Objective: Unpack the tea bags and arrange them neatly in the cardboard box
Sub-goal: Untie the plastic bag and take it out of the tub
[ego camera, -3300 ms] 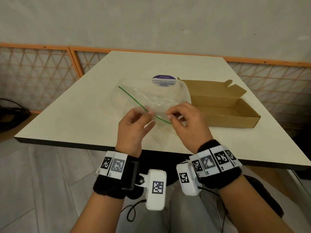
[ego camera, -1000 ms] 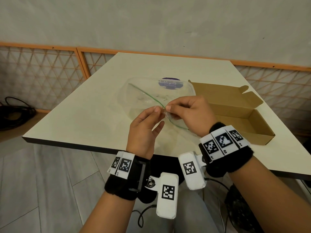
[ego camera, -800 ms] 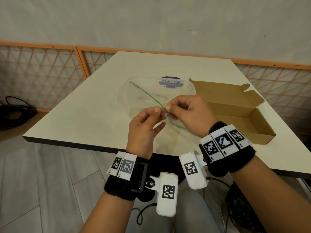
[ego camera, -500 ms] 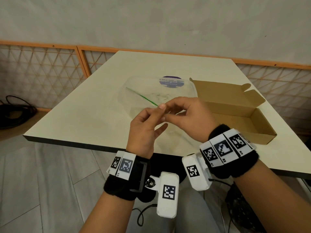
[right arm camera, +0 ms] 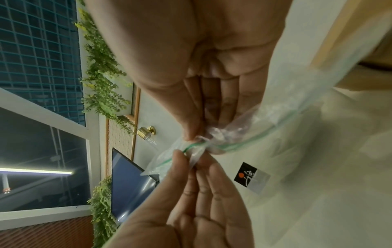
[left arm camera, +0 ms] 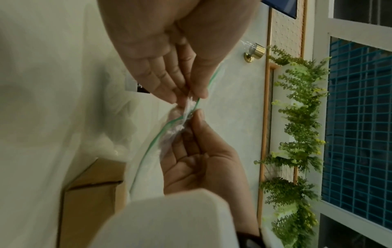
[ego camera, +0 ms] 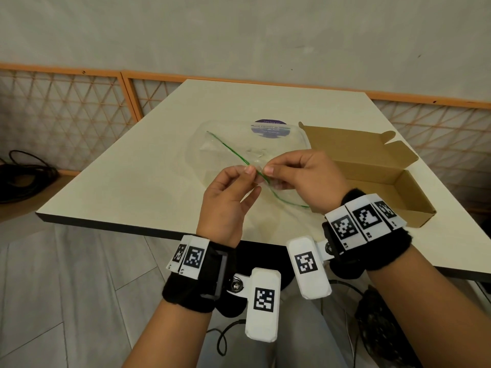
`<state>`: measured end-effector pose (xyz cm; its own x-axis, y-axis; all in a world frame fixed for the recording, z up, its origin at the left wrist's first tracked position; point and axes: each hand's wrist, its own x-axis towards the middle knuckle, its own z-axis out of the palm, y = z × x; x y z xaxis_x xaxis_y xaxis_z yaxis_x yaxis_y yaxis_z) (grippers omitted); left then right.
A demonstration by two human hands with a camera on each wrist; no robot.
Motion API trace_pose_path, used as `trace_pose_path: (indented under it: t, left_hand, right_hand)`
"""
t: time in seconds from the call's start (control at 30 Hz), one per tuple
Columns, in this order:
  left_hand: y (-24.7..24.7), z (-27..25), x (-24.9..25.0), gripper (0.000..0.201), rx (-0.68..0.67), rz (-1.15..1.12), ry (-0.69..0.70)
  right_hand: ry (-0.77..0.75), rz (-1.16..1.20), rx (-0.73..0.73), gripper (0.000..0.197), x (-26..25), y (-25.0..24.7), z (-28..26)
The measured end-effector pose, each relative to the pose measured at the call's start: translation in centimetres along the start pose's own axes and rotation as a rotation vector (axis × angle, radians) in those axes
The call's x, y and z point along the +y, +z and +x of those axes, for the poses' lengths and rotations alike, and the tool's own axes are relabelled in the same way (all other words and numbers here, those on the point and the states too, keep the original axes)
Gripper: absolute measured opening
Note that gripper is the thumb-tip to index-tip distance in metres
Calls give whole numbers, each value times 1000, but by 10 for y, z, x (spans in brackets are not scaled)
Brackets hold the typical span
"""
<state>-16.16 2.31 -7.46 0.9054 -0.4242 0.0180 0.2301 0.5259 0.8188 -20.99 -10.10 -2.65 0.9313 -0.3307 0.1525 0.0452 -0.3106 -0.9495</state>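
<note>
Above the table's near edge, left hand (ego camera: 228,193) and right hand (ego camera: 301,176) pinched opposite lips of the zip-lock bag (ego camera: 247,144). Green seal (ego camera: 228,150) ran far-left to near-right between the thumbs; pull-apart looked next.

Cream table (ego camera: 138,176); black cables (ego camera: 24,176) on floor; green plants (left arm camera: 297,134) along wall.

Both hands (right arm camera: 191,142) pinch the bag (right arm camera: 275,120) (green seal)
</note>
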Motion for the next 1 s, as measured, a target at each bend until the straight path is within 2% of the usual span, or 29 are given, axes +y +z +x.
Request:
trace_pose_path:
  t: [0.27, 0.43, 0.57, 0.7, 0.8, 0.9, 1.0]
  left_hand:
    - [-2, 3, 3, 17, -37, -72, -47]
    - [-8, 4, 4, 5, -73, -151, -92]
    - [-7, 6, 4, 14, -86, -152, -78]
    - [-10, 11, 8, 18, -60, -283, -121]
    - [-17, 13, 15, 8, -55, -328, -161]
    - [-13, 16, 17, 27, -52, -89, -109]
    - [0, 18, 16, 6, 27, 155, 37]
  right_hand:
    - [34, 39, 5, 7, 2, 6, 1]
    - [118, 218, 158, 16, 1, -7, 6]
    - [71, 147, 88, 16, -1, -11, 6]
    - [138, 348, 148, 18, 0, -15, 11]
    - [191, 488, 164, 18, -7, -29, 21]
    - [204, 526, 198, 18, -19, -34, 33]
    - [223, 459, 223, 17, -31, -30, 38]
